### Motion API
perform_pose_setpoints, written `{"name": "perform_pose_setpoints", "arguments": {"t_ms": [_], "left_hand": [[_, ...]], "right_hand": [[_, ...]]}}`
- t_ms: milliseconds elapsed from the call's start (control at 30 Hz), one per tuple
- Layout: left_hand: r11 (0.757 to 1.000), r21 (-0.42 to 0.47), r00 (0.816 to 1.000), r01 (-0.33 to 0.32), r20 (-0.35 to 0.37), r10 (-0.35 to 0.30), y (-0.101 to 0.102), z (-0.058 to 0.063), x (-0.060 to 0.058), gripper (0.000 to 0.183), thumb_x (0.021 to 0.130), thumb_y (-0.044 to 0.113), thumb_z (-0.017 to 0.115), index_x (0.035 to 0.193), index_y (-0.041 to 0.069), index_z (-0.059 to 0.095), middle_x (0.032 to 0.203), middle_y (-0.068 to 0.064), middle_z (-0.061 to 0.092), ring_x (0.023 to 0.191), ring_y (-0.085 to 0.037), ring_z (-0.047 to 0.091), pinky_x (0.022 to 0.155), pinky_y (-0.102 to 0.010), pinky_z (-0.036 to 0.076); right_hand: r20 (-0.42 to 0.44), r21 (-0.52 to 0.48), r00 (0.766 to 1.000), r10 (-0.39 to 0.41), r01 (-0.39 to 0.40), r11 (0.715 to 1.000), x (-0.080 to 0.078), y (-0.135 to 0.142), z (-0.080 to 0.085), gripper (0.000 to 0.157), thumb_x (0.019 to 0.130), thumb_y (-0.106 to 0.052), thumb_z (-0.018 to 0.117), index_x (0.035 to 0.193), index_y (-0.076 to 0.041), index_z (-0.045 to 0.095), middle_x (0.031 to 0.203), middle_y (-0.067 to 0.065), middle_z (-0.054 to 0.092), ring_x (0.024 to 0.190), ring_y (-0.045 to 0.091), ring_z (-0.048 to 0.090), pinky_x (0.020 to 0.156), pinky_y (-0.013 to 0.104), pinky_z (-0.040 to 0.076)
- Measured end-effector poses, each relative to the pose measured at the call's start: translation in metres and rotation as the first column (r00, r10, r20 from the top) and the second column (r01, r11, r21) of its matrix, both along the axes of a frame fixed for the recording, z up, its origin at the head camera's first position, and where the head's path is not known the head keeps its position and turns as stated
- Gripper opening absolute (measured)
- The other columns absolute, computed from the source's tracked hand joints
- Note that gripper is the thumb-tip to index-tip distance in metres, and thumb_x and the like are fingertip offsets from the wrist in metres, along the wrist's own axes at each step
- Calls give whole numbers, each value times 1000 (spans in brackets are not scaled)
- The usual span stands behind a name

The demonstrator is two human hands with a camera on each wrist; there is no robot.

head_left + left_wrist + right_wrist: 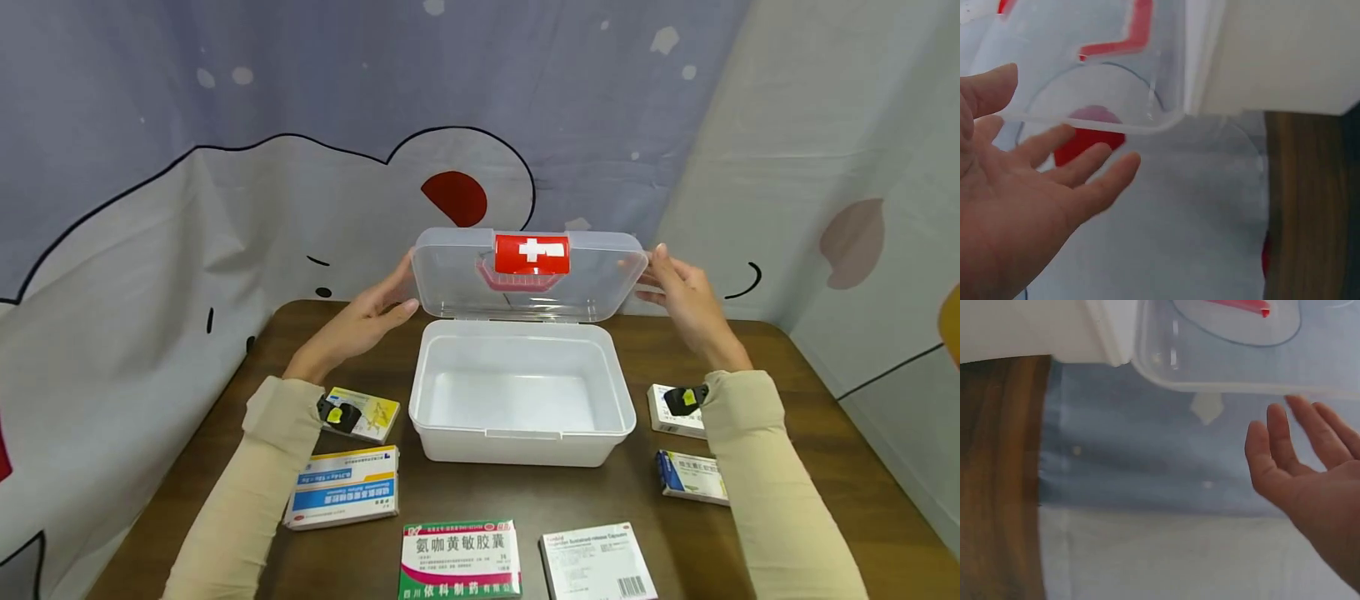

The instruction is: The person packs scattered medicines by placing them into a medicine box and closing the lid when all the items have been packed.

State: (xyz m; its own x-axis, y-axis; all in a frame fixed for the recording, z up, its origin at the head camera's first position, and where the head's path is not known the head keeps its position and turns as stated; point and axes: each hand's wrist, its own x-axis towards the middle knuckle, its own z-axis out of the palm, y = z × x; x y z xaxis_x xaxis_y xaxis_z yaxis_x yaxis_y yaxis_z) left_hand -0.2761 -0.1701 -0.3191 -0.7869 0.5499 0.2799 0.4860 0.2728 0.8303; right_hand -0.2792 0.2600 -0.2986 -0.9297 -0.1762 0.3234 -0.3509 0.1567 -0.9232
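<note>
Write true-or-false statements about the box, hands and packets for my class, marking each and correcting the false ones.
1. The transparent lid stands raised at the back of the white box. True.
2. The red panel bears a white star. False: it bears a white cross.
3. The left hand is beside the transparent lid. True.
4. The right hand grips the green-and-white packet. False: that packet lies on the table.

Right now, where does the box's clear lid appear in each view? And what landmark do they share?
Head: clear lid near the centre, raised behind the white box.
Left wrist: clear lid at the upper left.
Right wrist: clear lid along the top, centre to right.
Shared landmark: the white box, visible in all three.
</note>
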Motion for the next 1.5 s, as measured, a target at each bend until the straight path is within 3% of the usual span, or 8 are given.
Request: {"name": "perform_pose_setpoints", "arguments": {"t_ms": [133, 233, 500, 633, 833, 967, 1267, 1500], "left_hand": [[997, 59, 997, 41, 66, -45, 3, 0, -7, 64, 97, 12, 42, 148, 22, 3, 153, 3, 10, 138, -17, 18, 106, -40, 26], [994, 102, 994, 31, 101, -42, 7, 0, -10, 63, 97, 10, 44, 148, 13, 6, 153, -2, 11, 138, -20, 19, 106, -37, 27], [992, 122, 1000, 14, 17, -16, 12, -15, -29, 70, 91, 1, 51, 147, 6, 9, 152, -10, 13, 133, -34, 27, 103, -50, 28], [990, 142, 1000, -5, 31, 1, 16, -27, -39, 74, 88, -9, 51, 146, 5, 8, 151, -12, 11, 131, -37, 28, 103, -50, 28], [992, 98, 991, -85, 112, 74, 21, -57, -54, 72, 88, -3, 55, 147, 12, 17, 150, -6, 20, 125, -31, 41, 96, -34, 39], [983, 90, 975, -159, 173, 142, 20, -69, -56, 69, 87, 6, 60, 146, 19, 24, 147, 2, 29, 121, -25, 47, 94, -31, 42], [952, -25, 920, -306, 248, 303, 21, -68, -45, 56, 88, 13, 61, 140, 20, 39, 140, 1, 42, 125, -20, 43, 95, -37, 42], [944, 62, 890, -324, 359, 282, 27, -72, -43, 56, 87, 5, 60, 139, 7, 39, 140, -7, 42, 115, -25, 53, 88, -34, 47]], "right_hand": [[39, -146, 988, 148, -141, 979, -11, 6, -16, 49, 98, -35, 37, 133, -2, 44, 128, 1, 54, 115, 19, 50, 89, 31, 46], [63, -185, 979, 196, -181, 966, -21, 7, -26, 47, 98, -28, 39, 139, -6, 38, 139, 4, 43, 121, 27, 44, 91, 35, 45], [181, -130, 946, 270, -249, 960, -40, 0, -45, 56, 99, -24, 39, 147, -34, 12, 154, 2, 7, 137, 32, 14, 99, 60, 27], [238, -142, 912, 334, -307, 941, -47, 0, -54, 62, 99, -19, 38, 144, -43, 2, 154, 7, 0, 136, 37, 14, 98, 59, 27], [298, -190, 885, 358, -312, 931, -48, 10, -69, 67, 98, -3, 34, 147, -30, -2, 152, 19, 5, 124, 45, 34, 94, 40, 41], [331, -228, 871, 362, -299, 927, -50, 11, -76, 66, 98, -3, 35, 148, -23, -4, 150, 22, 8, 120, 40, 44, 94, 39, 42], [408, -194, 856, 318, -259, 946, -50, 7, -85, 64, 99, -9, 37, 148, -14, -3, 149, 26, 10, 114, 39, 50, 89, 38, 46], [452, -179, 839, 304, -249, 952, -48, 6, -92, 59, 100, -7, 32, 147, -9, -3, 146, 31, 13, 111, 37, 52, 82, 31, 50]]}}
